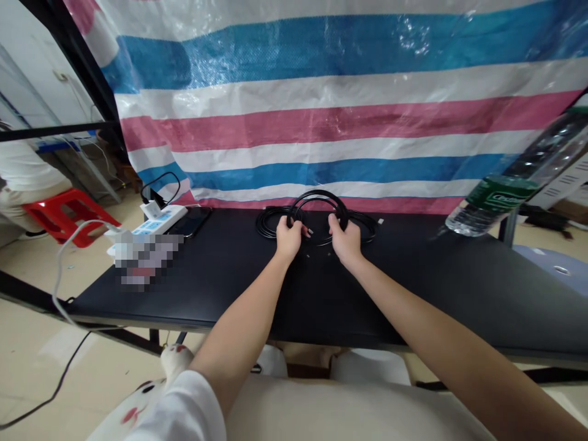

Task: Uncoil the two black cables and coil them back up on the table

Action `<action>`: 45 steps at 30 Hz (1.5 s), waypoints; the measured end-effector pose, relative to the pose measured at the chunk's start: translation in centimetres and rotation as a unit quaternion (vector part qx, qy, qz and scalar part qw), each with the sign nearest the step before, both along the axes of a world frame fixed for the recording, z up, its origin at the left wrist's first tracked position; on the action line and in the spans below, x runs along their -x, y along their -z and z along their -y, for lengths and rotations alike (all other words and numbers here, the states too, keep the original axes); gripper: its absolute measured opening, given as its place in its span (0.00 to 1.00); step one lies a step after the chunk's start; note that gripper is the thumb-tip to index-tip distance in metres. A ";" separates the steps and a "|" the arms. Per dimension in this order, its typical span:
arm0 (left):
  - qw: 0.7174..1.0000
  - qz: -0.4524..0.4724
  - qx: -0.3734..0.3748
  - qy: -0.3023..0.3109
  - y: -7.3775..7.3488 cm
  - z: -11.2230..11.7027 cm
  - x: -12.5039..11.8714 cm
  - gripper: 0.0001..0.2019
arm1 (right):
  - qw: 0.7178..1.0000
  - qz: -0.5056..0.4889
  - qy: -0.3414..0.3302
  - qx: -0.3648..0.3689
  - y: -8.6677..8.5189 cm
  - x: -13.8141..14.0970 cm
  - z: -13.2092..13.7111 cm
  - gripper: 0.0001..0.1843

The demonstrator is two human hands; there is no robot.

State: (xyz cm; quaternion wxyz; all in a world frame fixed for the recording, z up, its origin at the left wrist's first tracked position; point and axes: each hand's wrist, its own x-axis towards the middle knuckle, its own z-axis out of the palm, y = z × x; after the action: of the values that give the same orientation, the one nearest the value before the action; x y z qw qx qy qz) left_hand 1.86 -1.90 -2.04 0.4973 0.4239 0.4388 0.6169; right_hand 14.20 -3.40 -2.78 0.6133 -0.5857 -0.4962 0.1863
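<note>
A coiled black cable (318, 193) stands in an arch between my two hands, just above the black table. My left hand (289, 237) is closed round the left side of the coil, and a connector end with a reddish and metallic tip (307, 231) pokes out beside its fingers. On the other side, my right hand (344, 239) grips the coil with the thumb up. Behind the left hand lies another black cable coil (265, 223) on the table; more black cable loops (369, 226) lie behind the right hand. My fingers partly hide where the loops cross.
To the left, a white power strip (160, 219) with plugs lies near a dark phone (192, 222) and a blurred-out item (149, 260). A large water bottle (493, 196) leans at the right. A striped sheet (312, 128) hangs along the back edge of the black table (220, 288).
</note>
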 end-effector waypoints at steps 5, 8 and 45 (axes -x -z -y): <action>0.984 0.162 0.042 -0.053 0.0 -1.2 0.7 0.13 | 0.989 0.119 0.018 0.091 -0.5 1.3 -1.5 0.17; 0.983 0.142 0.068 -0.092 -0.3 -1.9 1.7 0.14 | 0.981 0.152 0.006 0.123 -1.0 2.4 -2.9 0.11; 0.800 -0.598 -0.054 -0.016 0.5 -1.2 4.6 0.11 | 0.828 0.494 -0.180 0.196 -0.1 3.8 -6.5 0.30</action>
State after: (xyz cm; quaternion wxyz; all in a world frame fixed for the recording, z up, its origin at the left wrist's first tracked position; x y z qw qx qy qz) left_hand -2.72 -0.67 -2.51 0.1028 0.7273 0.6218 0.2717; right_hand 10.44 3.06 -2.64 0.1142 -0.6076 -0.7827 0.0720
